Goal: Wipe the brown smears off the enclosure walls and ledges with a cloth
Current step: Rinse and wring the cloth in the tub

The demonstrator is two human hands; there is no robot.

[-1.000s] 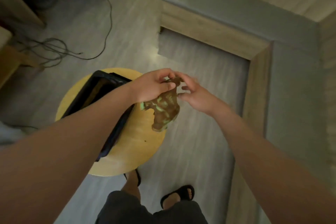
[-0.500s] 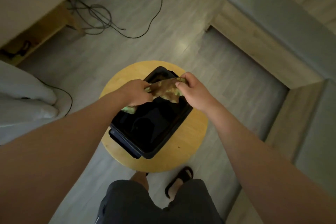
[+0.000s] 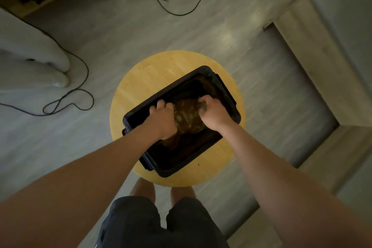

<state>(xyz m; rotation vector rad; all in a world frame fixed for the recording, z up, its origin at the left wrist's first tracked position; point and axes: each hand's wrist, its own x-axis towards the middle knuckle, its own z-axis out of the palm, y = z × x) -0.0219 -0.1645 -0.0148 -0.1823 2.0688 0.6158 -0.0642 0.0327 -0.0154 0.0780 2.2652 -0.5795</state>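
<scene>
cloth [image 3: 188,117] | mid-air -> down in tub [image 3: 181,167] | left grip [image 3: 163,120], right grip [image 3: 214,115] followed

- Cloth [image 3: 188,117]: its edges vanish under the left hand [image 3: 164,120] and right hand [image 3: 214,115], whose fingers curl out of sight into it.
- Tub [image 3: 171,172] interior: too dark to read (wet or dry, unclear).
- Cables [image 3: 181,11]: cut off at the top edge.

In front of you the tub [image 3: 161,93] sits on the round stool [image 3: 145,78], and the cloth [image 3: 187,117] lies in it between your left hand [image 3: 163,119] and right hand [image 3: 213,112] (one on each side). Cables [image 3: 66,94] lie to the left and the enclosure [image 3: 302,52] to the right.
</scene>
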